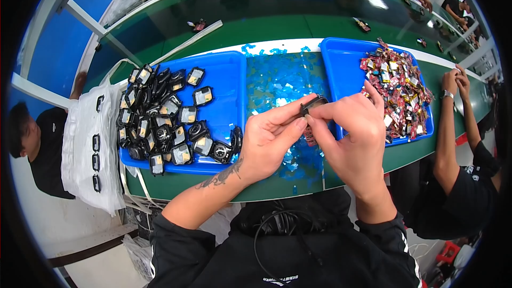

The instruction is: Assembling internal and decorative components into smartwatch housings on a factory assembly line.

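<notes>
Between the two blue trays, my left hand (266,141) grips a small black watch case (314,104) by its edge with thumb and fingers. My right hand (354,130) meets it from the other side, thumb and index finger pinched at the case's lower edge. Whatever sits between those right fingertips is too small to make out. A reddish circuit piece (309,138) shows just below the fingers; whether it is held or lies on the table, I cannot tell. Many black watch cases (161,120) fill the left blue tray (226,80). Small red circuit modules (397,93) are heaped in the right blue tray (341,56).
Blue film scraps (282,82) litter the green table between the trays. Beyond runs a dark green conveyor (277,13) carrying scattered modules. Several black frames lie on white plastic wrapping (82,149) at the left. A person sits at far left; another person's hands (454,81) are at right.
</notes>
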